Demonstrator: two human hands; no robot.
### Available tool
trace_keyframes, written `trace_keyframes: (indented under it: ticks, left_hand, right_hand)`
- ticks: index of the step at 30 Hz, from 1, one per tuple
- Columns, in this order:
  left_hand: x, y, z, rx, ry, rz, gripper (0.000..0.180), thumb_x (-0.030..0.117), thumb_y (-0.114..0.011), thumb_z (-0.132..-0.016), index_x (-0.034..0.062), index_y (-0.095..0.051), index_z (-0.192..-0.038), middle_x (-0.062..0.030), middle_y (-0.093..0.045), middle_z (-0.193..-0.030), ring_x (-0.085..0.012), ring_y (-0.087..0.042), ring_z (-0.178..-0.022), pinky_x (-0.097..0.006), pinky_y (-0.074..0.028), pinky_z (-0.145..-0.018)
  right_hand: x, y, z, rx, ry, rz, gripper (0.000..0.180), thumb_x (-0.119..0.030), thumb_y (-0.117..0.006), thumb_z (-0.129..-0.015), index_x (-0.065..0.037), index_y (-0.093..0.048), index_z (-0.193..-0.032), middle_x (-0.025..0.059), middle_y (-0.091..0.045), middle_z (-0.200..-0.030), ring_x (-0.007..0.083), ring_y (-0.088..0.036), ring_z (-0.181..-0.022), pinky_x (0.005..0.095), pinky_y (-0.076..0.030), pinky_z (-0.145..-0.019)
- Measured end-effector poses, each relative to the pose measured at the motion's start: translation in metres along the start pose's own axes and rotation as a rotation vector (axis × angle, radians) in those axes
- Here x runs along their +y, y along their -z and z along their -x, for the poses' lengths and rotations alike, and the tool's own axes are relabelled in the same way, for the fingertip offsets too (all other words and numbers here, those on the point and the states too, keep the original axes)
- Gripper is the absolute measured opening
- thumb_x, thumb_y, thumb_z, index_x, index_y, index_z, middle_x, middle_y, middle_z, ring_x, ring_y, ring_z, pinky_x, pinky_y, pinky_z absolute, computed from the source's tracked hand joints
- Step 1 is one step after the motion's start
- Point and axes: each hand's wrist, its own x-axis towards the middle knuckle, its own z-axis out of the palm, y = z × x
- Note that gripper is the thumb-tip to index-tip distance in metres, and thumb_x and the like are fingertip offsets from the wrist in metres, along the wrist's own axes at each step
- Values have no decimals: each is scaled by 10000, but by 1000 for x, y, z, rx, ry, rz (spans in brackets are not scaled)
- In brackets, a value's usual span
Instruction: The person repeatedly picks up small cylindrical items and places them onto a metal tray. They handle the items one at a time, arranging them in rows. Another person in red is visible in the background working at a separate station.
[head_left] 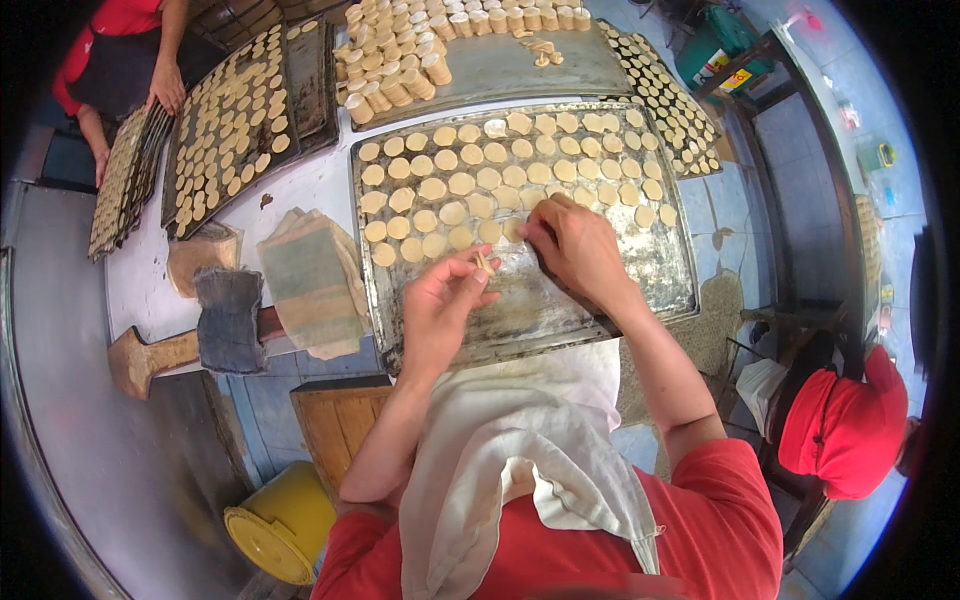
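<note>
A large metal baking tray (470,332) lies before me, with rows of thin round dough discs (461,183) across its far part. My left hand (440,305) is over the tray's near half, thumb and fingers closed on a few dough discs (484,263) seen edge-on. Just to the right, my right hand (582,248) has its fingers curled and pressed together at the row closest to me. Its fingertips touch a dough disc (513,230) lying at that row's end; the thumb is mostly hidden.
Stacked dough discs (395,90) stand on another tray (490,75) beyond mine. At far left, a co-worker's hands (168,86) touch disc-covered trays (228,125). Cloths (310,275) and a wooden-handled tool (155,355) lie left. A yellow bucket (285,525) is below.
</note>
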Motion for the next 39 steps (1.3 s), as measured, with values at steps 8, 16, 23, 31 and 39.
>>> trace_keyframes:
  ticks: [8, 16, 23, 31, 39]
  left_hand:
    - [-7, -19, -6, -59, -96, 26, 121, 62, -666, -1117, -44, -724, -1127, -178, -670, -1496, -211, -726, -1205, -361, -689, -924]
    - [-12, -30, -10, -132, 51, -71, 308, 131, -655, -1142, -51, -675, -1389, -196, -617, -1548, -206, -780, -1105, -321, -679, -838]
    - [-8, -32, -7, -322, 39, -151, 357, 141, -648, -1144, -46, -653, -1448, -255, -241, -1824, -265, -751, -1248, -331, -674, -895]
    - [6, -13, 8, -286, -9, -23, 349, 107, -643, -1140, -37, -649, -1457, -234, -332, -1792, -265, -726, -1292, -352, -676, -914]
    - [19, 17, 30, -107, -70, -65, 348, 149, -654, -1144, -4, -657, -1457, -195, -436, -1740, -240, -722, -1276, -345, -665, -904]
  right_hand:
    - [13, 11, 5, 35, -12, -231, 250, -256, -752, -1011, -12, -708, -983, 246, -730, -983, 484, -703, -923, 530, -534, -758]
    - [24, 22, 18, -120, -3, -401, 152, -160, -751, -985, -9, -752, -976, 209, -740, -911, 418, -726, -852, 466, -560, -757]
    - [43, 38, -5, -23, -186, 115, 275, -277, -814, -964, -23, -752, -880, 195, -756, -840, 416, -740, -784, 508, -568, -721]
    - [30, 15, -134, 90, 160, -73, 388, -328, -838, -983, -53, -736, -1236, 140, -794, -1006, 283, -767, -823, 447, -584, -765]
    - [-3, -76, -267, 90, 163, 180, 595, -146, -726, -959, -200, -542, -1522, 198, -788, -1132, 427, -768, -1063, 536, -610, -935]
